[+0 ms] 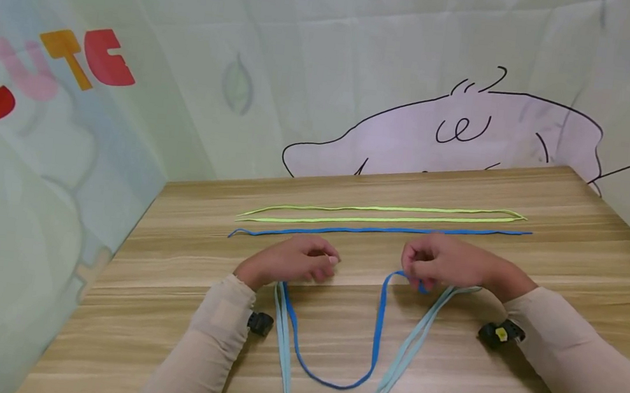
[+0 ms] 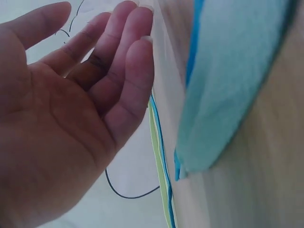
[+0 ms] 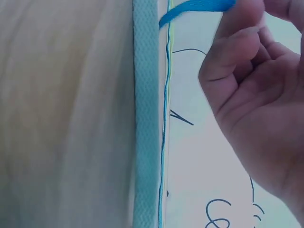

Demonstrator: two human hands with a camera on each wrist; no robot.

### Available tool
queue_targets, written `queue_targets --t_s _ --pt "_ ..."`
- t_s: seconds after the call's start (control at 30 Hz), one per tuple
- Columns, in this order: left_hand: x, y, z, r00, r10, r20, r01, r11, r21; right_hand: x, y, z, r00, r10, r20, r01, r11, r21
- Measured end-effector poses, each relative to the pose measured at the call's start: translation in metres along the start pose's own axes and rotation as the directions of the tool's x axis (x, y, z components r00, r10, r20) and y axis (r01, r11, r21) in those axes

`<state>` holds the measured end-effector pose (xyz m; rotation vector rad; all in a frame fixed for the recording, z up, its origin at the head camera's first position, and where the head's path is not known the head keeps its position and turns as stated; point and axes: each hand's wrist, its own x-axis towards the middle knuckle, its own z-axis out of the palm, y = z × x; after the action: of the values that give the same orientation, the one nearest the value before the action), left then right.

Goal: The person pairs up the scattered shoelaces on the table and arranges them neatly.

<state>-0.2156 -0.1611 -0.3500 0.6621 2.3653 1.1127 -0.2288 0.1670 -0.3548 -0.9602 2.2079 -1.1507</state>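
Note:
My right hand (image 1: 449, 260) pinches a blue flat shoelace (image 1: 378, 331) near one end, lifting that end above the table. From there the lace hangs and curves in a U across the tabletop; its other end passes under my left hand (image 1: 294, 258). That hand hovers with relaxed fingers, palm bare in the left wrist view. A pale teal shoelace (image 1: 284, 353) lies in a wider doubled U outside the blue one. In the right wrist view, the blue lace (image 3: 199, 5) stretches from the fingertips towards the teal strip (image 3: 146, 118).
Beyond both hands, a second blue shoelace (image 1: 380, 230) lies nearly straight across the wooden table (image 1: 177, 297). Behind it, yellow-green lace (image 1: 382, 219) runs in two long strands. A printed cloth backdrop (image 1: 192, 49) rises at the table's back and sides.

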Motion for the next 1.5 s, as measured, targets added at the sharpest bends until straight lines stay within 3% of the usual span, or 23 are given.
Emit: queue_targets --t_s 0.23,0.47,0.63,0.87,1.07,1.17,1.5 --pt "0.008 0.01 0.012 0.997 0.072 -0.031 -0.072 0.997 -0.012 -0.001 -0.005 0.0 0.996 -0.062 -0.062 0.065 0.997 0.046" --pt "0.013 0.027 0.027 0.978 0.178 -0.112 -0.183 0.983 -0.034 0.001 -0.011 0.004 0.987 -0.109 -0.121 0.115 0.993 0.039" --pt "0.013 0.043 0.04 0.966 0.201 -0.162 -0.206 0.978 -0.016 0.0 -0.017 0.006 0.985 -0.099 -0.144 0.106 0.993 0.045" --pt "0.015 0.054 0.054 0.928 0.255 -0.272 -0.231 0.966 0.116 0.0 -0.025 0.009 0.983 -0.085 -0.161 0.096 0.993 0.063" --pt "0.012 0.055 0.055 0.902 0.285 -0.323 -0.257 0.958 0.128 0.001 -0.027 0.009 0.983 -0.099 -0.153 0.111 0.991 0.068" --pt "0.011 0.056 0.054 0.902 0.279 -0.33 -0.25 0.96 0.126 0.001 -0.027 0.01 0.983 -0.107 -0.15 0.118 0.991 0.063" --pt "0.011 0.054 0.048 0.923 0.252 -0.29 -0.238 0.968 0.084 -0.001 -0.023 0.005 0.982 -0.097 -0.165 0.111 0.991 0.074"
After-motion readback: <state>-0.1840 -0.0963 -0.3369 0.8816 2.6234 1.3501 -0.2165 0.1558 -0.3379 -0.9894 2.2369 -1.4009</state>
